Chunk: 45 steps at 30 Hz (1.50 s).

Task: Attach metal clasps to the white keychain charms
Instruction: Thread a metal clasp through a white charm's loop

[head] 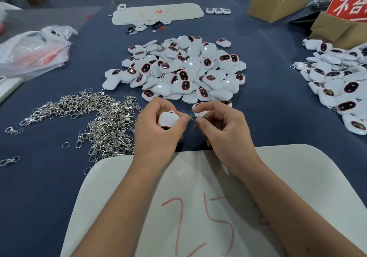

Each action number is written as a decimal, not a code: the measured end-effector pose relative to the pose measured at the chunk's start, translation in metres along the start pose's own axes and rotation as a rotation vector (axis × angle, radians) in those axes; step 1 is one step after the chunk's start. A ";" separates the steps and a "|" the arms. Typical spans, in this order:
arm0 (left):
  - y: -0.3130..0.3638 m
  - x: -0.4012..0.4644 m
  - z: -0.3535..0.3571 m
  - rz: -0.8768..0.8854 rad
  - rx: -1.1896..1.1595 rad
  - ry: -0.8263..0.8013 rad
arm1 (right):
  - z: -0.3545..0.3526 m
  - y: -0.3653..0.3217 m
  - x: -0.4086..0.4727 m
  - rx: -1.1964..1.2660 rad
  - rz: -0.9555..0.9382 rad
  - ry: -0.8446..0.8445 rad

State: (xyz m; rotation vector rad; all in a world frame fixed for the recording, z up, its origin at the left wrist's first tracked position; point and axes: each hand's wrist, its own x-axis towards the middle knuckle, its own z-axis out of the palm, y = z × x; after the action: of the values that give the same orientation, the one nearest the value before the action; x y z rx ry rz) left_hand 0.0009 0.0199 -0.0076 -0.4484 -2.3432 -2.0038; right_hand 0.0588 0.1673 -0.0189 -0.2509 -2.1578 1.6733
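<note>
Left hand (158, 129) grips a white charm (168, 119); right hand (220, 125) pinches a clasp (195, 117).

A white board (297, 177) with a red "25" lies at the near edge of the blue counter (268, 107). A plastic bag (33, 54) lies at the left edge. Cardboard boxes (278, 4) and a red sign (351, 6) stand at the far right corner.
</note>
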 end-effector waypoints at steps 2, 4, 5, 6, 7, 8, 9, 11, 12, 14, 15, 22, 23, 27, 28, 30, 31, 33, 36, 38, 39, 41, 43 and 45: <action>0.001 -0.001 0.000 -0.009 -0.037 -0.009 | 0.002 -0.004 -0.001 -0.061 -0.045 -0.024; 0.001 -0.001 -0.001 -0.011 -0.088 -0.019 | 0.003 -0.006 -0.002 -0.100 -0.071 -0.034; 0.001 -0.001 -0.001 -0.013 -0.115 -0.024 | 0.003 -0.006 -0.001 -0.097 -0.067 -0.029; 0.001 0.000 -0.002 -0.015 -0.128 -0.028 | 0.002 -0.006 -0.001 -0.082 -0.058 -0.022; 0.002 0.000 -0.003 -0.014 -0.127 -0.030 | 0.001 -0.005 -0.001 -0.060 -0.049 -0.016; 0.002 0.000 -0.003 -0.010 -0.119 -0.032 | 0.001 -0.006 -0.001 -0.041 -0.047 -0.015; 0.002 0.000 -0.004 -0.003 -0.108 -0.032 | 0.000 -0.006 -0.001 -0.032 -0.052 -0.021; 0.002 -0.001 -0.004 0.013 -0.082 -0.030 | 0.000 -0.008 -0.001 -0.037 -0.074 -0.041; 0.002 -0.001 -0.004 0.022 -0.068 -0.034 | 0.000 -0.008 -0.001 -0.043 -0.082 -0.051; 0.002 -0.001 -0.003 0.034 -0.036 -0.052 | 0.000 -0.007 0.000 -0.054 -0.085 -0.065; 0.001 -0.002 -0.003 0.037 -0.025 -0.057 | 0.000 -0.006 0.000 -0.057 -0.082 -0.067; 0.001 -0.001 -0.002 0.013 -0.022 -0.138 | 0.001 0.000 0.002 0.018 -0.084 0.010; 0.001 -0.001 -0.002 0.018 -0.025 -0.151 | 0.001 0.000 0.002 0.024 -0.093 0.010; 0.002 -0.002 -0.003 0.010 -0.049 -0.191 | 0.002 0.000 0.001 0.011 -0.120 0.008; 0.002 -0.001 -0.003 -0.001 -0.057 -0.197 | 0.002 0.000 0.001 -0.004 -0.129 0.012; 0.002 -0.002 -0.002 -0.024 -0.073 -0.206 | 0.002 0.000 0.000 -0.043 -0.152 0.018; 0.002 -0.002 -0.002 -0.033 -0.078 -0.209 | 0.002 0.000 0.000 -0.059 -0.165 0.019; 0.002 -0.002 -0.003 -0.041 -0.077 -0.213 | 0.003 0.000 -0.001 -0.084 -0.189 0.022; 0.002 -0.002 -0.005 -0.021 -0.059 -0.226 | 0.003 -0.002 -0.002 -0.132 -0.250 0.050; 0.001 -0.003 -0.004 0.003 -0.050 -0.225 | 0.003 -0.003 -0.002 -0.161 -0.286 0.072; 0.002 -0.003 -0.004 0.011 -0.044 -0.220 | 0.003 -0.003 -0.002 -0.174 -0.303 0.080; 0.003 -0.004 -0.003 0.018 -0.021 -0.207 | 0.003 -0.003 -0.003 -0.197 -0.331 0.094; 0.003 -0.005 -0.002 0.020 -0.021 -0.197 | 0.003 -0.001 -0.003 -0.197 -0.339 0.099; 0.004 -0.006 -0.002 0.044 -0.023 -0.178 | 0.003 -0.001 -0.003 -0.181 -0.338 0.099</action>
State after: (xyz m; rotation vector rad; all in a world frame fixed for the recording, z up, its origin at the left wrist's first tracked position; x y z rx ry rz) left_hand 0.0071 0.0176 -0.0050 -0.7005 -2.3862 -2.0531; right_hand 0.0606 0.1631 -0.0196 -0.0145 -2.1376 1.2567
